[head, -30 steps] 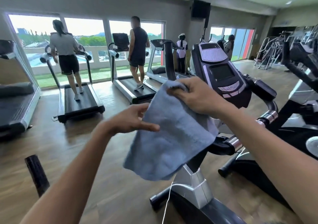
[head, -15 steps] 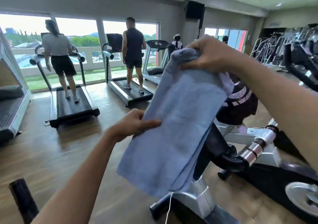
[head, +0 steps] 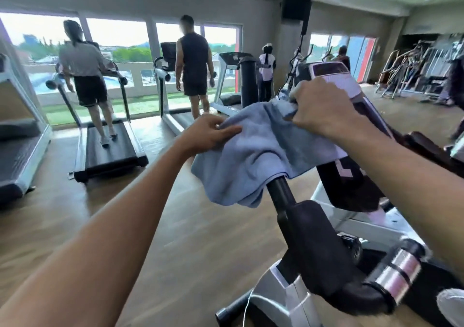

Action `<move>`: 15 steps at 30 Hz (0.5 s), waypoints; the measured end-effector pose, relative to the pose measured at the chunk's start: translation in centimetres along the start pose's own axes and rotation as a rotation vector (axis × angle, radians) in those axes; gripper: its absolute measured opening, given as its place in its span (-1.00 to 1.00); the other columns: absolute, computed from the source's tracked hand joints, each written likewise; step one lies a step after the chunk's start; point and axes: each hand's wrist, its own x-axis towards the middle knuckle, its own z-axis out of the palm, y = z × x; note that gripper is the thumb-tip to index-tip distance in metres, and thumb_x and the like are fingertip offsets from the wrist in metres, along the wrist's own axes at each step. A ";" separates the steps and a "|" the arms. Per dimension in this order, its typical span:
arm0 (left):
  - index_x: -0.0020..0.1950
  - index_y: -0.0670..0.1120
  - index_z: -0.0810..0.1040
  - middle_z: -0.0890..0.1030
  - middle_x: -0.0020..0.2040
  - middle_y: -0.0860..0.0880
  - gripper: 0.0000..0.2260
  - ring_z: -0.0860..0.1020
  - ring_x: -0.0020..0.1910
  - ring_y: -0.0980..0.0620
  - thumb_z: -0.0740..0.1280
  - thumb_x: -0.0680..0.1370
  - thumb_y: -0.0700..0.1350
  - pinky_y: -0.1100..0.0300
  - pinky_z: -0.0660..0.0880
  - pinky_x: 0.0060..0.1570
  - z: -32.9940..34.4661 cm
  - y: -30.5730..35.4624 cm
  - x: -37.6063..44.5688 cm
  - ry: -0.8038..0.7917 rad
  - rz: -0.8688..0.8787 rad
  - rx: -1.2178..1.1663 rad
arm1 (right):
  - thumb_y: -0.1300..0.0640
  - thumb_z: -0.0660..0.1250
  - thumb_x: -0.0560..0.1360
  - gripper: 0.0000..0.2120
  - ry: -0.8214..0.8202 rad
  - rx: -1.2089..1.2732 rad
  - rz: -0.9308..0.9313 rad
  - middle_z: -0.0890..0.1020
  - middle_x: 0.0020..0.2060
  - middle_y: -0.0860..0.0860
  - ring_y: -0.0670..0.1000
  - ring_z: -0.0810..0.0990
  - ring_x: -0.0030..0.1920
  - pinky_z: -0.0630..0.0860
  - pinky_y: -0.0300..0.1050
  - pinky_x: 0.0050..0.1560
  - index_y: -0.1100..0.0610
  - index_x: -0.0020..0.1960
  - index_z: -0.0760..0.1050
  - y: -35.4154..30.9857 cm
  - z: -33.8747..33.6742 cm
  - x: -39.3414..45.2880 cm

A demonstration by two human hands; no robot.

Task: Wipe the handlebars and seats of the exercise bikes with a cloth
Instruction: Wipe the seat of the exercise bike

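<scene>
Down at the bottom right of the frame, closest to me, is a shiny metal handle (head: 399,274) of the bike (head: 296,289), with a black bar (head: 281,196) rising from the middle toward my hands. The blue cloth (head: 253,150) hangs over the top of that bar, in the middle of the frame. A big fold of it droops down on the left side of the bar.

My left hand (head: 206,132) holds the left edge of the cloth, with my thumb lying on top and my fingers tucked under. My right hand (head: 324,108) has its fingers curled tight around a bunched corner, up by the bike's screen (head: 334,75).

I think I am just setting the cloth on the bar, so the wiping has hardly started. The cloth could slip off and drop to the floor (head: 62,226), because most of it hangs on one side. If I rub with it bunched up, I may miss spots. My right hand is near the screen, so I could bump it.

Farther away, in the upper left, two people walk on treadmills (head: 108,150) by the big windows (head: 120,40). More machines stand at the far right.
</scene>
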 end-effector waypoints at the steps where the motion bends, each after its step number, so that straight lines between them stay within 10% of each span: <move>1: -0.02 -0.29 0.66 0.64 -0.13 -0.32 -0.57 0.52 -0.24 0.02 0.41 0.61 0.12 0.16 0.44 -0.23 -0.1 0.2 0.0 0.004 0.028 -0.025 | 0.01 0.42 0.47 -0.80 -0.014 0.049 0.019 0.48 -0.20 0.16 0.23 0.53 -0.18 0.51 0.03 -0.10 0.13 -0.17 0.53 0.1 0.0 0.2; 7: 0.00 -0.29 0.68 0.69 -0.09 -0.33 -0.50 0.60 -0.21 -0.03 0.45 0.53 0.19 0.06 0.51 -0.13 -1.7 -0.2 -1.0 -0.048 0.017 -0.228 | -0.03 0.48 0.49 -0.62 -0.104 0.526 0.129 0.44 -0.40 0.09 0.06 0.37 -0.38 0.30 -0.08 -0.33 0.19 -0.33 0.45 1.9 -4.2 0.2; 11: -0.04 -0.27 0.70 0.69 -0.15 -0.30 -0.47 0.57 -0.24 -0.05 0.44 0.50 0.25 0.08 0.47 -0.19 -1.4 -0.6 -0.5 -0.177 0.021 -0.037 | -0.17 0.58 0.36 -0.59 -0.237 0.162 0.111 0.55 -0.26 0.06 0.15 0.57 -0.20 0.46 0.01 -0.21 0.11 -0.21 0.48 1.7 -1.9 -0.4; 15: 0.01 -0.19 0.72 0.71 -0.02 -0.24 -0.56 0.70 -0.06 -0.14 0.47 0.51 0.21 -0.14 0.58 -0.01 -0.5 -1.1 -0.9 -0.223 0.011 -0.062 | -0.06 0.59 0.40 -0.48 -0.012 -0.073 0.105 0.47 0.01 0.10 0.25 0.57 0.07 0.38 0.04 -0.18 0.10 0.12 0.36 0.0 1.2 -2.7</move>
